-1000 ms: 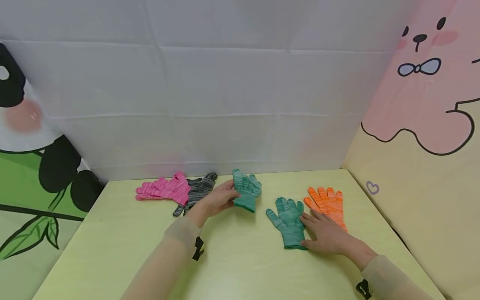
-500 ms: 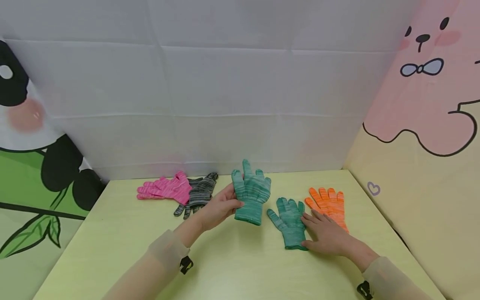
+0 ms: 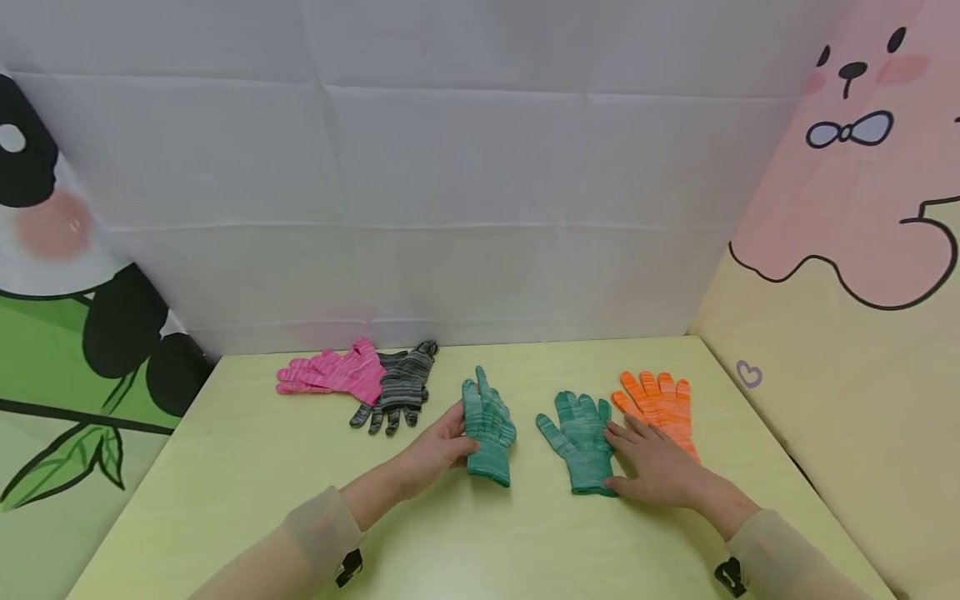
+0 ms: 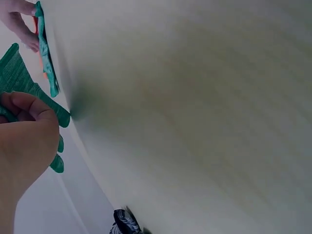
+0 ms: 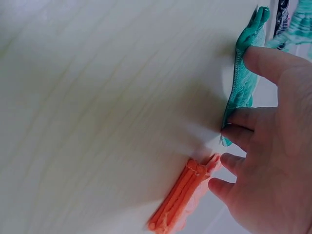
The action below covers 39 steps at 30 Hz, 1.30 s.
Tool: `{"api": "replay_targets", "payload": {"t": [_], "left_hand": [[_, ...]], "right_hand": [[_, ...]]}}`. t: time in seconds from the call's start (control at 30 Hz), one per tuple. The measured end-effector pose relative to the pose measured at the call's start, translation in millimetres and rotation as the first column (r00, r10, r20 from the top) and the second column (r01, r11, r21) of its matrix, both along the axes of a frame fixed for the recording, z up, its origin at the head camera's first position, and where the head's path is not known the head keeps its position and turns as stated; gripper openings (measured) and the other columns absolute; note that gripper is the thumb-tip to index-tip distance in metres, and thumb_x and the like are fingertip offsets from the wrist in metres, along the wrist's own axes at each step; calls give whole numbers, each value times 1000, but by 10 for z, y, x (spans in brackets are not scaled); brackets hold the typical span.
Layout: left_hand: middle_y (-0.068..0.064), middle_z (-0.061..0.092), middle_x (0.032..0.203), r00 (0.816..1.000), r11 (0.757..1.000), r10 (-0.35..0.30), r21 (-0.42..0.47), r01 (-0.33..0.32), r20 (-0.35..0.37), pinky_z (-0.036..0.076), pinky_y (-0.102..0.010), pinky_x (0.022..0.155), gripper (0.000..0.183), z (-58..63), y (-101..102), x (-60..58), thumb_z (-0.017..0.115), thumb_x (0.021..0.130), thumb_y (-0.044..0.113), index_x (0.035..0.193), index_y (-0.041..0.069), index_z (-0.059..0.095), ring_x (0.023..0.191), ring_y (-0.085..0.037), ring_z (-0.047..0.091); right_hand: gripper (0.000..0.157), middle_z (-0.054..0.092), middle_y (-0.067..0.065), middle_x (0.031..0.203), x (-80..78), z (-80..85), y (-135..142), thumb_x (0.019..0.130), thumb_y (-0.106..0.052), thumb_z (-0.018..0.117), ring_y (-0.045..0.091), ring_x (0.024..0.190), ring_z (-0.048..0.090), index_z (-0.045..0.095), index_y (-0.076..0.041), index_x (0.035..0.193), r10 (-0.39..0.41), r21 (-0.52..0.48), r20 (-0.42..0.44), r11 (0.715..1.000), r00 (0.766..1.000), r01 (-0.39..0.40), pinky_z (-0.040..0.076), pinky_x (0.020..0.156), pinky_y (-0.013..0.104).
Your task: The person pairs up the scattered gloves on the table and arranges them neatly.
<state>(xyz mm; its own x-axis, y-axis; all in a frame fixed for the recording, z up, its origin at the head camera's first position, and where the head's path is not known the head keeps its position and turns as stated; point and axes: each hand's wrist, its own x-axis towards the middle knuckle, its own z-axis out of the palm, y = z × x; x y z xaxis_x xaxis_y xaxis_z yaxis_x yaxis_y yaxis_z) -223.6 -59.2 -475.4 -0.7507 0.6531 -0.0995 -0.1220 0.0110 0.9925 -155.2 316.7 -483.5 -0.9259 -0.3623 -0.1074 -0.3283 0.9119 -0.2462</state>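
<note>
My left hand [image 3: 438,443] pinches a green knitted glove [image 3: 491,437] by its left side, just above the cuff. The glove hangs with its fingers pointing away and appears raised off the table; the left wrist view shows curled fingers on the green fabric [image 4: 20,73]. A second green glove [image 3: 583,437] lies flat to the right, fingers pointing away. On that glove's right edge rests my right hand [image 3: 656,467], its fingers fairly straight. Beyond the right hand lies an orange glove [image 3: 667,404], partly covered by it; the right wrist view shows the orange glove [image 5: 180,197] near the little finger.
At the back left of the pale yellow table [image 3: 247,483] lie a pink glove [image 3: 341,372] and a black-and-grey striped glove [image 3: 405,385], the pink one overlapping the striped. A white sheet [image 3: 450,208] rises behind the table. Printed cartoon panels flank both sides.
My left hand has drawn the green glove from the back of the table toward me, then lowered it, uncovering more of the striped glove. My right hand has stayed in place.
</note>
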Motion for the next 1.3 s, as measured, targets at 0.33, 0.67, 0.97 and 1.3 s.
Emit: {"api": "replay_targets", "payload": {"t": [0.33, 0.67, 0.97, 1.3], "left_hand": [[-24, 32, 161, 994, 991, 101, -90, -97, 40, 56, -37, 88, 85, -89, 38, 108, 53, 99, -3, 165, 9, 1, 127, -30, 56], [-28, 37, 157, 993, 986, 119, -121, -119, -4, 59, -38, 86, 82, -98, 40, 187, 56, 101, -1, 164, 6, 4, 126, -33, 59], [-33, 26, 160, 984, 936, 166, -303, -180, -69, 54, -43, 96, 98, -61, -27, 243, 67, 98, 11, 164, 8, -4, 135, -44, 47], [-26, 14, 166, 965, 824, 24, -542, -166, -261, 57, -52, 80, 105, 167, -224, 345, 73, 96, 22, 165, 14, -6, 92, -42, 68]], "right_hand": [[84, 36, 19, 161, 0, 3, 1, 95, -56, 65, 49, 150, 19, 43, 0, 154, 9, -10, -7, 1000, 1000, -9, 18, 116, 69], [86, 35, 15, 163, -10, 23, -4, 95, -59, 64, 47, 152, 16, 43, -1, 154, 4, 12, 15, 1000, 1000, -4, 18, 118, 67], [84, 35, 16, 163, -22, 19, 6, 95, -57, 64, 47, 152, 16, 43, -1, 154, 13, 27, 7, 1000, 1000, -13, 16, 119, 66], [85, 35, 15, 163, -27, 8, 8, 95, -59, 63, 46, 152, 16, 43, -1, 154, 10, 35, 2, 999, 1000, -11, 14, 119, 65]]}}
